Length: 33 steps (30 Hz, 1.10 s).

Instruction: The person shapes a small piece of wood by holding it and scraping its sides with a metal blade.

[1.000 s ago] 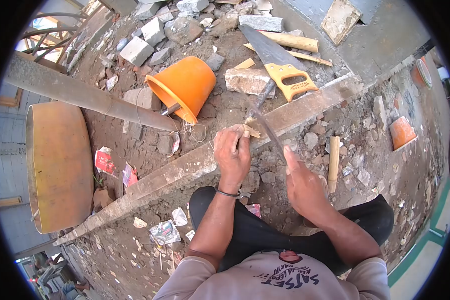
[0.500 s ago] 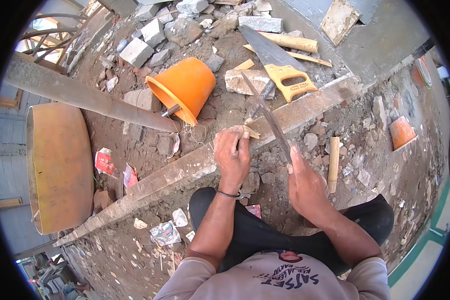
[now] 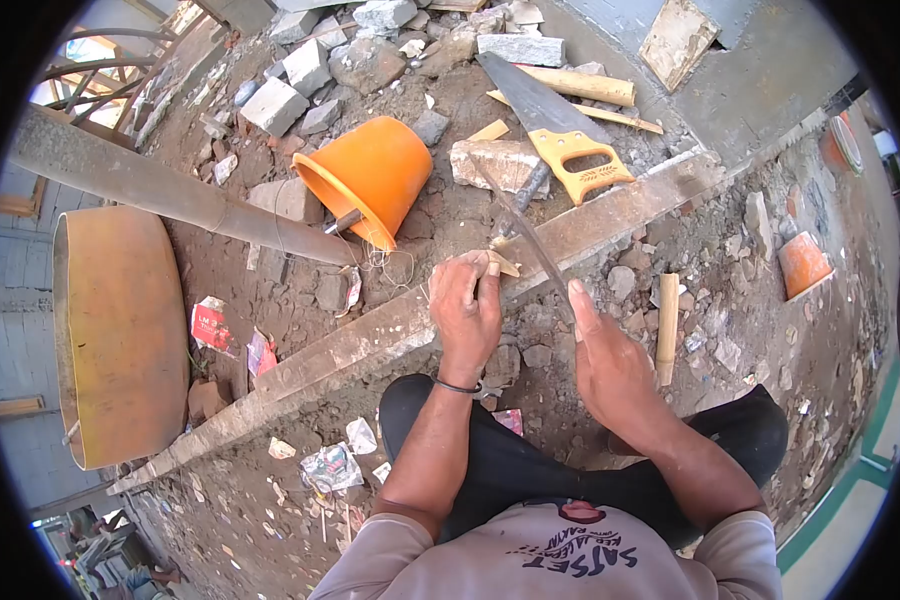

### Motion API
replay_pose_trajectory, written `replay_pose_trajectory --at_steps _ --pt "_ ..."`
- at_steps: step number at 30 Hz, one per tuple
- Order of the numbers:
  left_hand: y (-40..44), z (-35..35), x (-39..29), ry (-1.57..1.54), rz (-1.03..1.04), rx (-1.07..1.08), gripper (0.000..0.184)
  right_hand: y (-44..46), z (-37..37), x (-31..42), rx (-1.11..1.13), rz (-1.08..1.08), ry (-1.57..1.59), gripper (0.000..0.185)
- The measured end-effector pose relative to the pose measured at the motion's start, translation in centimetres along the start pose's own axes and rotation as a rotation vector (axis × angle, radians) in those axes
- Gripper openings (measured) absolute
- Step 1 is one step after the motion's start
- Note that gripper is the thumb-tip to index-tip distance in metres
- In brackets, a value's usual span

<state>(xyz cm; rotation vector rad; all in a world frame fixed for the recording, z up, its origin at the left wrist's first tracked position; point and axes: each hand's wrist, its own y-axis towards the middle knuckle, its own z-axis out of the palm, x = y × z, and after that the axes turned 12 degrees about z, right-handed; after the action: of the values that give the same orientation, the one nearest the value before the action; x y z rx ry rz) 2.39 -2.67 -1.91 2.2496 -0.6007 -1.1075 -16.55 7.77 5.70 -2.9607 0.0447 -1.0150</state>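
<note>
My left hand (image 3: pixel 465 308) is closed on a small pale piece of wood (image 3: pixel 506 264), whose tip sticks out past the thumb; the rest is hidden in the fingers. In my right hand (image 3: pixel 612 365) is a machete (image 3: pixel 540 253), gripped low, its handle covered by my palm. The long, dark blade slants up and left, close to the wood piece; I cannot tell whether they touch. Under both hands runs a long concrete beam (image 3: pixel 360 340). Just beyond the blade lies a hammer (image 3: pixel 532 190), partly behind it, beside a brick (image 3: pixel 495 165).
A handsaw (image 3: pixel 570 130) with a yellow handle lies over bamboo pieces (image 3: pixel 585 84). An orange bucket (image 3: pixel 375 170) rests on its side near a grey pole (image 3: pixel 200 195). Right of my right hand lies a bamboo stick (image 3: pixel 667 330). Rubble (image 3: pixel 305 68) covers the far ground.
My right hand has shifted slightly left and up, and the machete has moved a little left with it. The left hand stays almost still.
</note>
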Motion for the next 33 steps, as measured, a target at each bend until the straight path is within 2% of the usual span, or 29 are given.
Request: replay_pose_trajectory --at_steps 1,3,7,9,10,12,13,15,19,21,22,24,27,33 --pt "0.0 0.1 0.0 0.001 -0.001 -0.003 0.007 0.2 -0.1 0.0 0.001 -0.003 -0.002 0.082" --pt "0.0 0.0 -0.1 -0.002 -0.014 -0.009 0.007 0.4 -0.5 0.2 0.264 0.103 -0.219 0.084" --pt "-0.6 0.1 0.1 -0.023 -0.052 -0.003 0.008 0.0 -0.7 0.3 0.263 0.11 -0.106 0.086" --pt "-0.3 0.2 0.2 -0.028 -0.023 -0.014 0.008 0.1 -0.2 0.1 -0.003 -0.002 -0.036 0.087" --pt "-0.5 0.2 0.1 -0.029 -0.025 -0.012 0.008 0.1 0.0 -0.2 -0.002 0.0 -0.036 0.087" --pt "-0.2 0.2 0.1 -0.027 -0.036 -0.013 0.009 0.5 0.2 -0.8 0.301 0.134 -0.23 0.086" --pt "0.3 0.5 0.2 -0.029 -0.021 -0.024 0.009 1.2 -0.2 -0.9 0.283 0.128 -0.233 0.086" --pt "-0.1 -0.2 -0.1 -0.087 -0.043 0.006 0.015 1.1 -0.8 -0.5 0.357 0.243 0.106 0.083" --pt "-0.2 -0.9 -0.5 -0.192 -0.105 -0.025 0.024 0.6 -1.5 -0.5 0.386 0.348 0.282 0.081" --pt "-0.3 -1.2 -1.1 -0.335 -0.254 0.0 0.031 0.1 -1.5 -0.6 0.378 0.362 0.301 0.082" --pt "-0.4 -1.3 -1.2 -0.334 -0.252 0.002 0.031 -0.1 -1.4 -0.6 0.376 0.362 0.303 0.082" --pt "-0.7 -1.2 -1.4 -0.229 -0.037 0.053 0.034 -0.4 -1.1 -0.8 0.353 0.348 0.321 0.081" --pt "-0.9 -0.9 -2.0 -0.12 0.028 0.11 0.035 -0.4 -0.9 -0.4 0.37 0.377 0.319 0.08" --pt "-0.6 -0.9 -3.1 -0.152 0.016 0.122 0.03 -0.3 -0.1 -0.2 0.352 0.318 0.378 0.078"
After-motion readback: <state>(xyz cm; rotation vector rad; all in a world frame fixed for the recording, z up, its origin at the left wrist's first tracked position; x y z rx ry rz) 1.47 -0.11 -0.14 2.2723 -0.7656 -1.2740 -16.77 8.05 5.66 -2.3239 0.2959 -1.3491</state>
